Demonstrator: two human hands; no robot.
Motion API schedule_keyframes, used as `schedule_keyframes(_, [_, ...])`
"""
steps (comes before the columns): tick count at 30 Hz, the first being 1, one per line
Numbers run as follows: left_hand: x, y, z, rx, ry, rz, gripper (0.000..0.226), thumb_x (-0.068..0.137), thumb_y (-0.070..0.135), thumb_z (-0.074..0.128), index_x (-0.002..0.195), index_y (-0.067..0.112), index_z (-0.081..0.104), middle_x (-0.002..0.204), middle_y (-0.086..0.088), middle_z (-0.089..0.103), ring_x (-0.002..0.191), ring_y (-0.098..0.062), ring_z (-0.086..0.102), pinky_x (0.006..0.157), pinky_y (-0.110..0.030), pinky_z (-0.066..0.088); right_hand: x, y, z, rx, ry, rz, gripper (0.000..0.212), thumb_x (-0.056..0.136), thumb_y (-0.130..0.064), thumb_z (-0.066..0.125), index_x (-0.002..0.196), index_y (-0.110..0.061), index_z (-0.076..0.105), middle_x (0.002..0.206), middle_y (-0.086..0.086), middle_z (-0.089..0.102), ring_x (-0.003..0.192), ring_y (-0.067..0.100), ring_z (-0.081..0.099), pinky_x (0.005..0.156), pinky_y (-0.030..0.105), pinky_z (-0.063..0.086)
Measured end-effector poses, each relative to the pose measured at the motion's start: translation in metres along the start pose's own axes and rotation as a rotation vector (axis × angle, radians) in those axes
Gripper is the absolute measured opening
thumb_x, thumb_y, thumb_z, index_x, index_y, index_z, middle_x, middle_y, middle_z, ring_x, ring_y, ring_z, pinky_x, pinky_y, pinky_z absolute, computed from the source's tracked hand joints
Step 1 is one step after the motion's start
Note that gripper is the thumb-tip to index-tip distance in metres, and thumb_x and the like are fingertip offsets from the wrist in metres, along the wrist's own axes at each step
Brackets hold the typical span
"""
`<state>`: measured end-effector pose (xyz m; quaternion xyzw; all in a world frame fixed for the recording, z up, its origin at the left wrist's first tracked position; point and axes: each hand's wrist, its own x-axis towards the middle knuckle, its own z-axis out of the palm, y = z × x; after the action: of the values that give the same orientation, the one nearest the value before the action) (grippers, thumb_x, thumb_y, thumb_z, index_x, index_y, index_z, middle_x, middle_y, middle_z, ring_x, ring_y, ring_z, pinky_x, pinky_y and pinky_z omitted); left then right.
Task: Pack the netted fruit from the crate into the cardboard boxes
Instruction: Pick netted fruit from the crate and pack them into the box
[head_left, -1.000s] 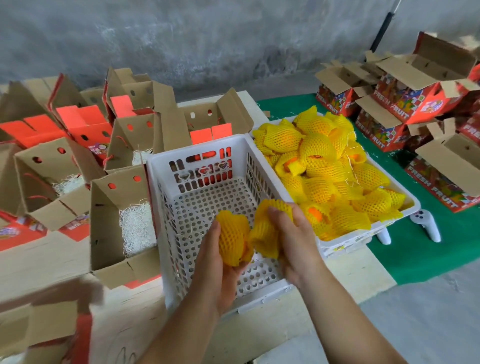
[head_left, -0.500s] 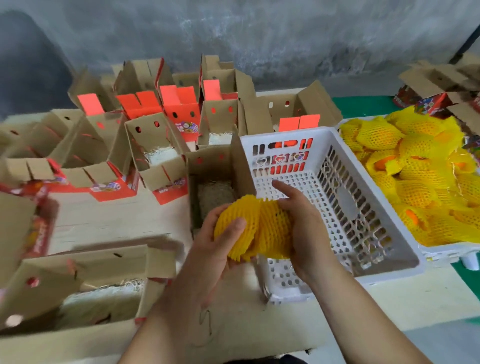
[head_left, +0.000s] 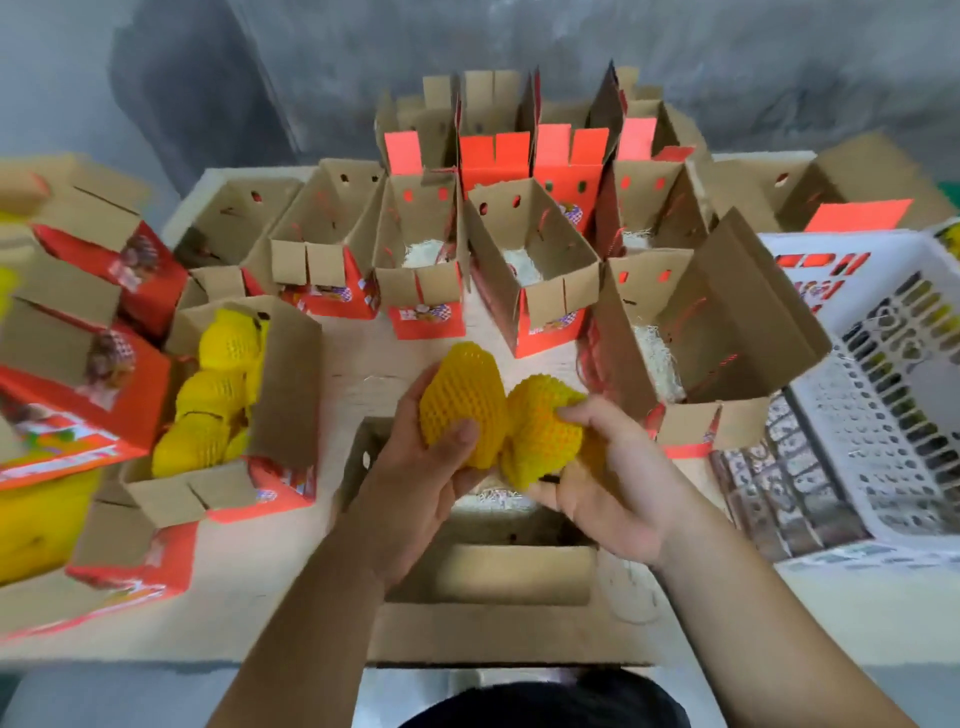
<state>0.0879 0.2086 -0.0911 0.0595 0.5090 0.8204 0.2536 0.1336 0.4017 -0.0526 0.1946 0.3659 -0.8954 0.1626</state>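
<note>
My left hand (head_left: 415, 483) grips a fruit in yellow foam netting (head_left: 462, 400). My right hand (head_left: 618, 478) grips a second netted fruit (head_left: 540, 431), and the two fruits touch each other. Both are held just above an open cardboard box (head_left: 488, 577) at the near table edge, with pale shredded filling showing inside it. The white plastic crate (head_left: 883, 415) stands to the right with its visible part holding no fruit. Left of my hands, another open box (head_left: 228, 410) holds several netted fruits.
Several open red-and-brown cardboard boxes (head_left: 524, 270) stand in rows across the back of the pale table (head_left: 291, 566), some with white shredded filling. More boxes (head_left: 78, 364) and blurred yellow fruit crowd the far left. A grey wall lies behind.
My view swung left, away from the full fruit crate. Both hands carried the two fruits from over the white crate leftward to above the near open box.
</note>
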Motion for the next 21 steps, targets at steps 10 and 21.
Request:
schedule_keyframes(10, [-0.008,-0.018,-0.045,0.055,0.256,-0.27,0.052,0.058,0.049,0.092,0.105,0.037,0.072,0.109,0.001,0.075,0.099,-0.024,0.076,0.074,-0.047,0.062,0.04,0.06,0.012,-0.3,0.201,-0.169,0.034,0.091,-0.003,0.069,0.123,-0.008,0.061,0.113,0.018,0.072,0.104,0.027,0.069,0.096,0.043,0.054])
schedule_keyframes(21, [0.054,-0.042,-0.08,2.113,-0.413,-0.049,0.074,0.083,0.017,0.075,0.144,0.028,0.034,0.142,-0.003,0.041,0.117,-0.036,0.054,0.075,-0.042,0.05,0.059,0.074,-0.046,-1.629,0.348,-0.081,0.08,0.073,-0.033,0.075,0.143,-0.035,0.035,0.13,-0.001,0.044,0.112,0.025,0.057,0.095,0.038,0.049])
